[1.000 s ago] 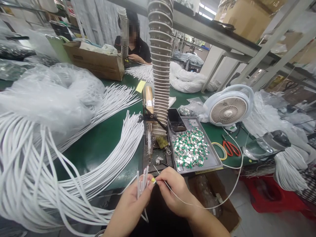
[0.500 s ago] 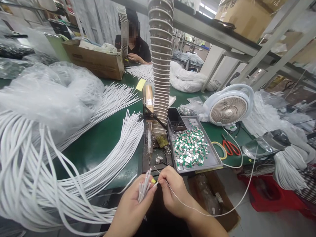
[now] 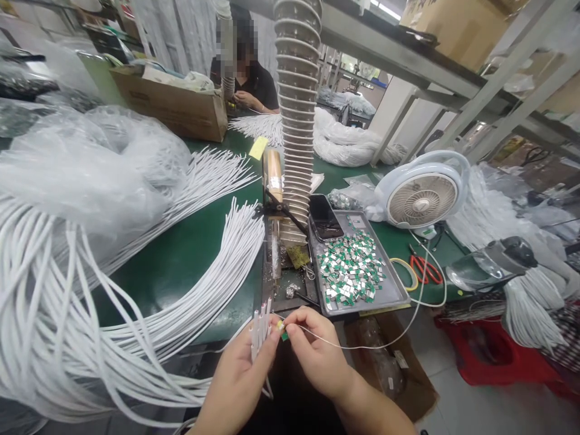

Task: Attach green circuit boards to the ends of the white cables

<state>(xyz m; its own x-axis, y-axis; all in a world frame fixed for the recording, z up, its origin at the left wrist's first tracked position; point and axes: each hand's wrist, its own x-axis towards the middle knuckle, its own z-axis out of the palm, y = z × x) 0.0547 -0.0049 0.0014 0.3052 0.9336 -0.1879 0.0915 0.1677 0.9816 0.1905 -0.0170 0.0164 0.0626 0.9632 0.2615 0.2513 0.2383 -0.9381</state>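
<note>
My left hand point(image 3: 240, 377) is closed round a small bunch of white cable ends point(image 3: 260, 326) that stand up from its fingers. My right hand point(image 3: 312, 350) pinches the tip of one thin white cable point(image 3: 385, 344), with a small green and yellow piece at the fingertips, right beside the bunch. That cable loops away to the right past the tray. Both hands are at the near edge of the green bench point(image 3: 190, 254).
A metal tray point(image 3: 389, 296) holds several small green and silver parts and a phone point(image 3: 324, 217). Large heaps of white cables point(image 3: 90, 314) lie to the left. A ribbed hose point(image 3: 296, 90), a small fan point(image 3: 421, 196), red scissors point(image 3: 423, 272) and a seated person point(image 3: 247, 78) are beyond.
The cable loop held by my right hand has swung up closer to the bench. The bunch in my left hand stands more upright. Both hands have shifted slightly up.
</note>
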